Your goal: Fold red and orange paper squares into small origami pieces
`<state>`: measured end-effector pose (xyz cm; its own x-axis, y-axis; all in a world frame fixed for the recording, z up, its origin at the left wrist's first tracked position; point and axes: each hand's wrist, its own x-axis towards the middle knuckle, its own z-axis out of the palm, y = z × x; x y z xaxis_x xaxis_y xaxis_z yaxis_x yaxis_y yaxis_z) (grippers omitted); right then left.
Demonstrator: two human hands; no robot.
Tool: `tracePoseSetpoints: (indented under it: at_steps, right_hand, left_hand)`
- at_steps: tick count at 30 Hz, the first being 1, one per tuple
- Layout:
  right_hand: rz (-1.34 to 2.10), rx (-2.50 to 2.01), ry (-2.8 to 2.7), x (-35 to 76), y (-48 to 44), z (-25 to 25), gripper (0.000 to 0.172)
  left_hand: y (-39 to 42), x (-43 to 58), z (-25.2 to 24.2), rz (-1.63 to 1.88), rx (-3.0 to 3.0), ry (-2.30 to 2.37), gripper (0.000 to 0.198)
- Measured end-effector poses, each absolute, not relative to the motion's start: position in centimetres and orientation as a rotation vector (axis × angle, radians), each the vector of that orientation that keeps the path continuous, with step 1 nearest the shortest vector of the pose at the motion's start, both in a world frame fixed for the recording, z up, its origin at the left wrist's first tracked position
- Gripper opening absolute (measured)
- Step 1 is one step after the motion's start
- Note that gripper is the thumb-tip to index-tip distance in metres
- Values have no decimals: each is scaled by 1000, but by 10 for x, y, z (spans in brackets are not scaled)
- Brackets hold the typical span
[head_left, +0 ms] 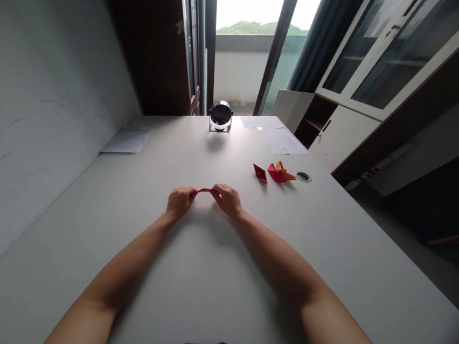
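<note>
A narrow strip of folded red paper [204,190] stretches between my two hands over the white table. My left hand [179,202] is closed on its left end, and my right hand [228,199] pinches the right end. The strip bends at both sides, with its middle part roughly level. My fingers cover both ends of the paper. Off to the right lie a small red folded paper piece [260,173] and, beside it, red and orange folded paper figures [281,172] that overlap.
A round cable hole [303,177] opens in the table [167,144] right of the paper figures. A small black-and-silver fan-like device [221,116] stands at the far edge. Paper sheets [283,141] lie at the back right, more papers [127,139] by the left wall.
</note>
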<state>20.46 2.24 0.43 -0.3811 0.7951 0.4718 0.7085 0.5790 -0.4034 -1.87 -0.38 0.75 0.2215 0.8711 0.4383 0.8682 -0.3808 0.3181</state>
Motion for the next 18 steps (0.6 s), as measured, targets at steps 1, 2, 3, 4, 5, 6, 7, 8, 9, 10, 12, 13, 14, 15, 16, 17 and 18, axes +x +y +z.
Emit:
tracePoseSetpoints:
  at_steps: [1, 2, 3, 4, 5, 6, 7, 8, 9, 10, 12, 13, 14, 15, 16, 17, 18]
  right_hand:
    - [171, -1204, -2174, 205, 23, 3, 21]
    - [168, -1215, -2173, 205, 24, 3, 21]
    - [166, -1223, -2174, 205, 24, 2, 20]
    - [166, -1231, -2174, 205, 25, 1, 20]
    - [165, -1238, -2172, 205, 26, 0, 19]
    - [166, -1243, -2171, 205, 26, 0, 19]
    - [166, -1244, -2171, 206, 26, -1, 19]
    - [166, -1241, -2173, 206, 26, -1, 19]
    - [165, -1236, -2176, 206, 26, -1, 20]
    - [164, -1231, -2178, 205, 26, -1, 20]
    - [165, -1221, -2181, 205, 25, -1, 20]
    - [166, -1220, -2182, 204, 25, -1, 21]
    - [167, -1220, -2184, 204, 25, -1, 21]
    - [169, -1221, -2187, 204, 25, -1, 21]
    - [171, -1221, -2192, 203, 25, -1, 21]
    - [174, -1221, -2197, 203, 25, -2, 21]
    - [178, -1223, -2201, 203, 25, -2, 21]
  left_hand:
    - [-4, -20, 7, 886, 2433, 1750, 20]
    - [-3, -20, 7, 889, 2410, 1752, 20]
    - [-3, -21, 7, 897, 2378, 1749, 21]
    - [-3, -21, 7, 911, 2337, 1743, 23]
    - [-3, -22, 7, 930, 2290, 1729, 26]
    - [-3, -22, 8, 949, 2241, 1706, 28]
    - [-3, -22, 9, 966, 2196, 1679, 31]
    - [-3, -22, 9, 982, 2157, 1651, 33]
    - [-3, -22, 10, 1000, 2126, 1626, 35]
    - [-3, -22, 11, 1021, 2101, 1607, 36]
    - [-3, -22, 13, 1068, 2064, 1585, 38]
    - [-4, -21, 13, 1092, 2050, 1575, 39]
    - [-4, -21, 14, 1113, 2039, 1561, 40]
    - [-4, -21, 14, 1130, 2027, 1544, 41]
    - [-4, -21, 14, 1146, 2012, 1526, 42]
    - [-4, -21, 14, 1160, 1996, 1511, 42]
    - [-4, -21, 14, 1173, 1979, 1500, 42]
